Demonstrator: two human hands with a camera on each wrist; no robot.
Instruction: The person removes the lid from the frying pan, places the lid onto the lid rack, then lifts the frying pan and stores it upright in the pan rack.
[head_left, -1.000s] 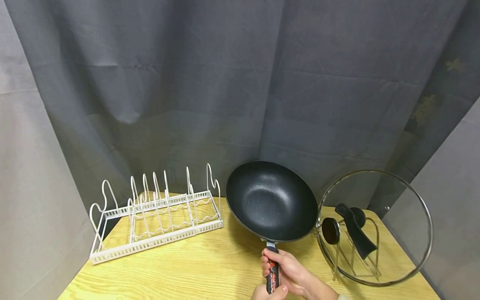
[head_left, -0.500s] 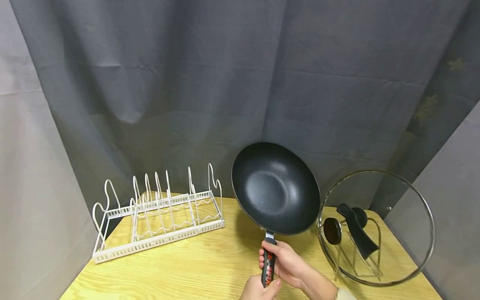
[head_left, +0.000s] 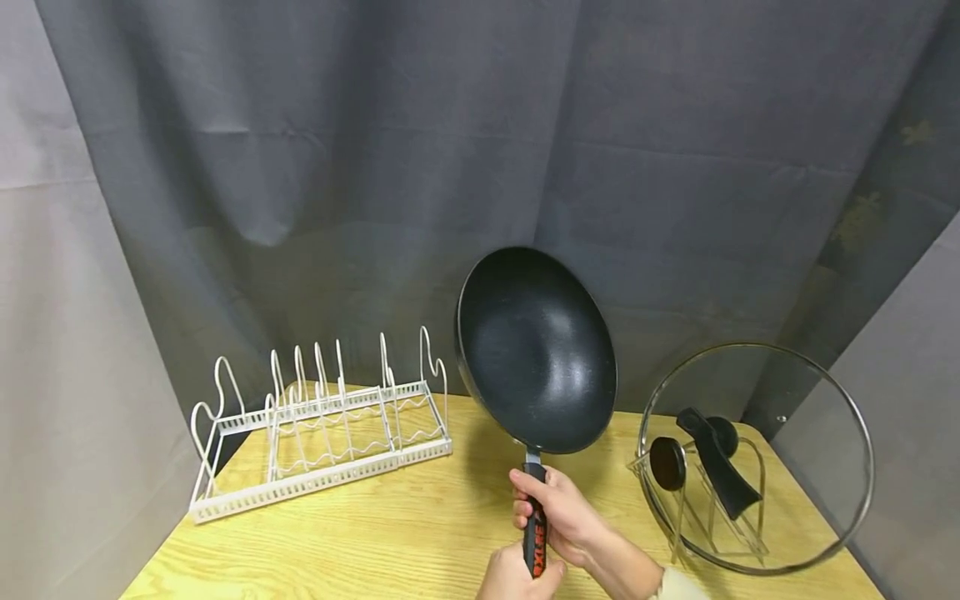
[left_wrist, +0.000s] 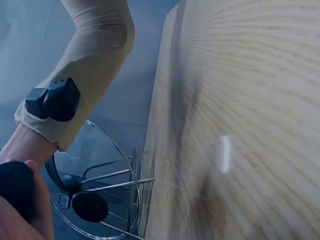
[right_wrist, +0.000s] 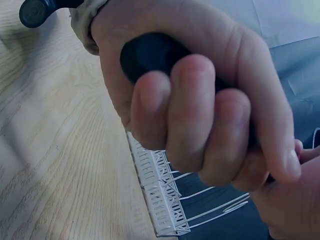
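Observation:
A deep black wok (head_left: 536, 350) is raised in front of the grey curtain, its bowl tilted up and facing me, with a long dark handle (head_left: 534, 492) pointing down. My right hand (head_left: 566, 517) wraps the upper part of the handle, thumb across its top. Below it, my left hand (head_left: 517, 575) grips the lower end. In the right wrist view the left hand (right_wrist: 192, 110) shows curled fingers round the handle's black butt (right_wrist: 147, 55), its thumb reaching up to the right hand (right_wrist: 295, 195). A shadow falls on the table under the wok.
A white wire pan rack (head_left: 322, 475) with upright loops stands at left on the wooden table (head_left: 360, 542). To the right, a large glass lid (head_left: 867, 467) leans at a small wire stand (head_left: 761, 492), with a dark knob (head_left: 667, 463) and black handle (head_left: 716, 462) showing. Curtains (head_left: 375, 167) close off the back and sides.
Both hands have lifted the wok. Its bowl has risen and tipped more upright, turning slightly. The hands stay on the handle, and have shifted a little up and left in view.

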